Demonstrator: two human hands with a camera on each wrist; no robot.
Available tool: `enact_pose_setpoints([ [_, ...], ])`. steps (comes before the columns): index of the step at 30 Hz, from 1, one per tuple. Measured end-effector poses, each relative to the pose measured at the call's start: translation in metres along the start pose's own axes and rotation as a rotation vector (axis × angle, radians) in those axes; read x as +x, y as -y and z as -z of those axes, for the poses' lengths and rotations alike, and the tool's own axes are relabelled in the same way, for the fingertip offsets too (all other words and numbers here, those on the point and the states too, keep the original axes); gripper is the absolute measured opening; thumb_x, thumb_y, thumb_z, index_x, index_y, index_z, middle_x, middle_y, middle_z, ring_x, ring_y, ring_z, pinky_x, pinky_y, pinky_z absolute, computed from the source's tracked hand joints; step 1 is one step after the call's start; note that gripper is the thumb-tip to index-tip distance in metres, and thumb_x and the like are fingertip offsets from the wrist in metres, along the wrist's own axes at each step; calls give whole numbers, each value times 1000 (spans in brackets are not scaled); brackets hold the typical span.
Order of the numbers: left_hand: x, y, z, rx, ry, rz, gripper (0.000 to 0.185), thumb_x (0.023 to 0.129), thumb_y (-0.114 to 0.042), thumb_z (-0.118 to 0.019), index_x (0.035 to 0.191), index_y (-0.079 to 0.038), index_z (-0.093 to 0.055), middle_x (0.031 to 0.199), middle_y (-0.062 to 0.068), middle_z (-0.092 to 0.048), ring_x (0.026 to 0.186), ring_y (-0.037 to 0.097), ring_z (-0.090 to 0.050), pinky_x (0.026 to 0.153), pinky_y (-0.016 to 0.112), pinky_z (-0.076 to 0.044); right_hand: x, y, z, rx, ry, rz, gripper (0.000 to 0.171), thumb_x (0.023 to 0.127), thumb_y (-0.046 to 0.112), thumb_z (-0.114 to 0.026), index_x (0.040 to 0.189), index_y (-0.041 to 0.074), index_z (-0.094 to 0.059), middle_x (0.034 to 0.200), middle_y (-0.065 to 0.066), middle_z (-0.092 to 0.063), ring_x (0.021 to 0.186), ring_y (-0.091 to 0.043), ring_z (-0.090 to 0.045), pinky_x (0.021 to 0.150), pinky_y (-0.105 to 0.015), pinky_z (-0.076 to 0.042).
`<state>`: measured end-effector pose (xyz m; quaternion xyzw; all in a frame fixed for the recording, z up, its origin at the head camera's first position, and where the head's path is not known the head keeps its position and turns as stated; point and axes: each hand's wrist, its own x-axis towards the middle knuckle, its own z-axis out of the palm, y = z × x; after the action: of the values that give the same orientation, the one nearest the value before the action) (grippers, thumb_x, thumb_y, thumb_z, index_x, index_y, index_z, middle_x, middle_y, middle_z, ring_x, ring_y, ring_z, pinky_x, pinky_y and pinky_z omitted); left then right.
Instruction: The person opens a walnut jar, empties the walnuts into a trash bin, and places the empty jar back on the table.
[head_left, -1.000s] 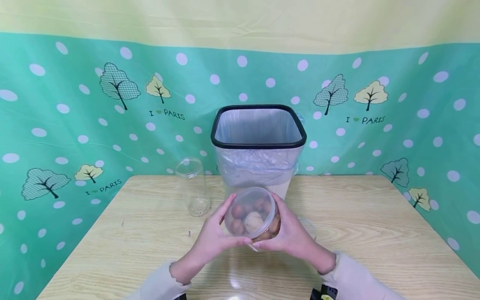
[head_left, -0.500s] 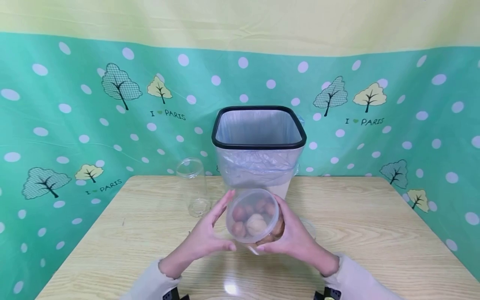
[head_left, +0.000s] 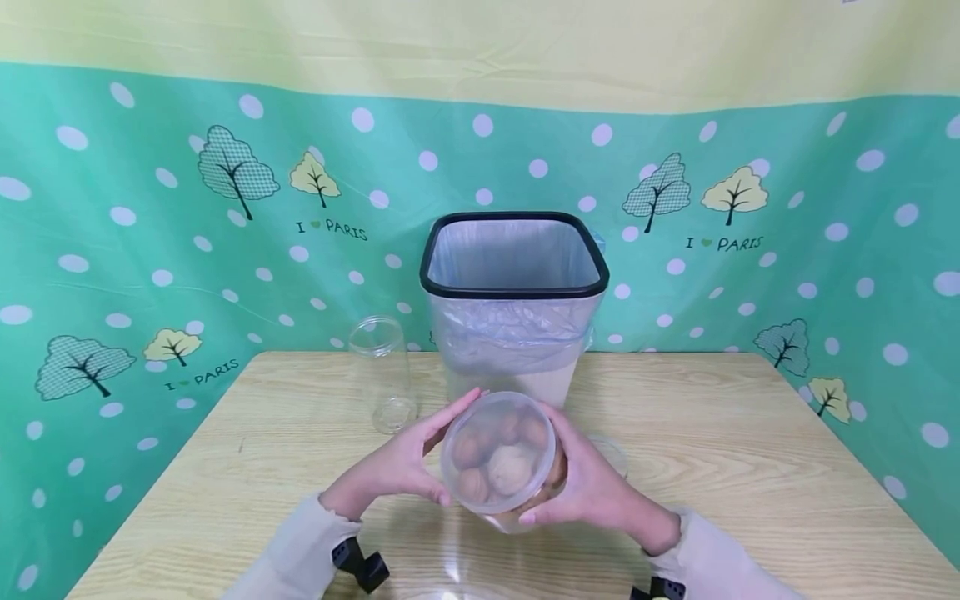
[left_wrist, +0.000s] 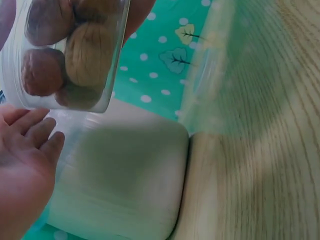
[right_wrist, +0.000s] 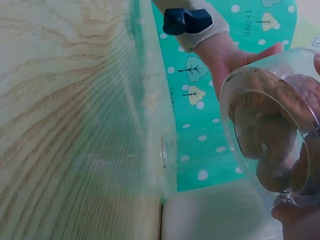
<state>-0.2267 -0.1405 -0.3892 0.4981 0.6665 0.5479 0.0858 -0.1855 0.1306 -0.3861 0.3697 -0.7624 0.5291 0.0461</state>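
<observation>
Clear jar (head_left: 501,450) held at a tilt
The right hand (head_left: 591,482) curls its grip round it, probably bearing the weight; the left hand (head_left: 399,467) is loosely spread, perhaps for steadying.

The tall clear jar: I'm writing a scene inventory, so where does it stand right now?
In the head view, the tall clear jar stands left of centre on the table, just left of the lined bin and beyond the left hand.

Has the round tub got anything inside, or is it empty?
Not empty: the tub has round brown things inside, showing through its clear side.
</observation>
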Motion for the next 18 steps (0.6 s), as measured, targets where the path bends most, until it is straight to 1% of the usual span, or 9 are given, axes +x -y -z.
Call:
enact_pose_setpoints([
  [5, 2, 3, 6, -20, 52, -39, 117, 68, -55, -73, 152, -6, -8, 158, 12, -13, 143, 21, -16, 113, 24, -18, 0, -1, 0, 23, 31, 9, 112, 54, 22, -91, 146, 16, -28, 137, -6, -46, 122, -23, -46, 106, -30, -34],
  [12, 6, 0, 8, -33, 115, -84, 118, 69, -54, -73, 151, -2, -6, 157, 15, -10, 142, 23, -19, 113, 27, -20, 3, -1, 1, 38, 73, 27, 112, 55, 23, -90, 147, 16, -27, 137, -8, -47, 123, -23, -47, 106, -32, -34],
  [15, 7, 1, 8, -56, 125, -89, 118, 69, -51, -75, 150, -1, -5, 157, 17, -10, 142, 22, -19, 113, 27, -20, 4, -1, 1, 33, 90, 38, 112, 55, 25, -90, 147, 16, -26, 137, -8, -47, 123, -23, -47, 106, -32, -34],
  [18, 5, 1, 7, -73, 117, -82, 118, 69, -49, -76, 151, -2, -5, 156, 17, -12, 142, 22, -20, 113, 27, -21, 5, -1, 2, 32, 100, 36, 113, 55, 25, -90, 147, 16, -26, 138, -8, -46, 124, -23, -47, 107, -32, -33],
])
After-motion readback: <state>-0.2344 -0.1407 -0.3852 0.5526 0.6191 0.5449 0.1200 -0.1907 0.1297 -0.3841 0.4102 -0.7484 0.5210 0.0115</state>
